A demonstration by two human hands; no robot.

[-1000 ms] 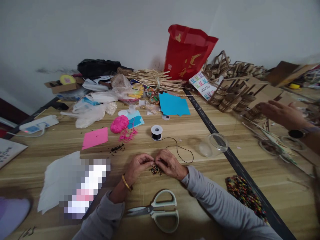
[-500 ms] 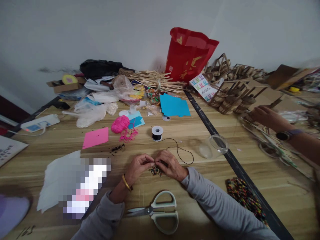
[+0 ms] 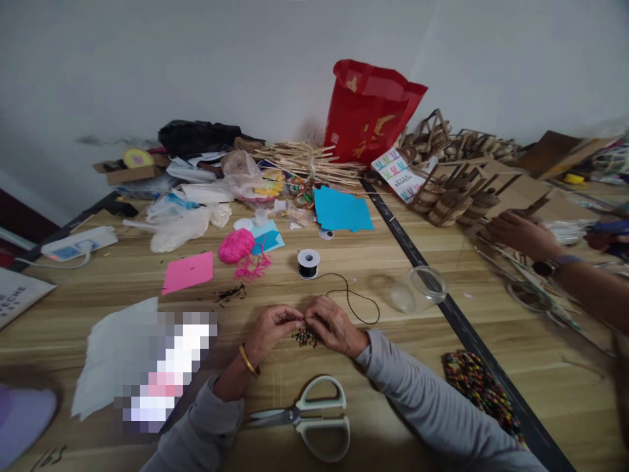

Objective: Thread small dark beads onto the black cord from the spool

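My left hand, with a gold bangle at its wrist, is closed in a pinch. Whatever its fingertips hold is too small to name. Directly beside it, my right hand pinches too, fingertips almost meeting the left ones. A black cord runs from a white spool in a loose loop and disappears behind my right hand; its end is hidden by the fingers. Under both hands lies a small heap of multicoloured beads. Scissors with white handles rest nearer to me, blades pointing left.
A clear plastic jar lies to the right, with strung beads nearer. Pink yarn, pink paper and blue sheets are further back. Another person's hand is by small woven baskets at right.
My hands keep almost the same pinched pose over the beads. At right, the other person's hand has shifted slightly, and a dark blue object now shows at the far right edge.
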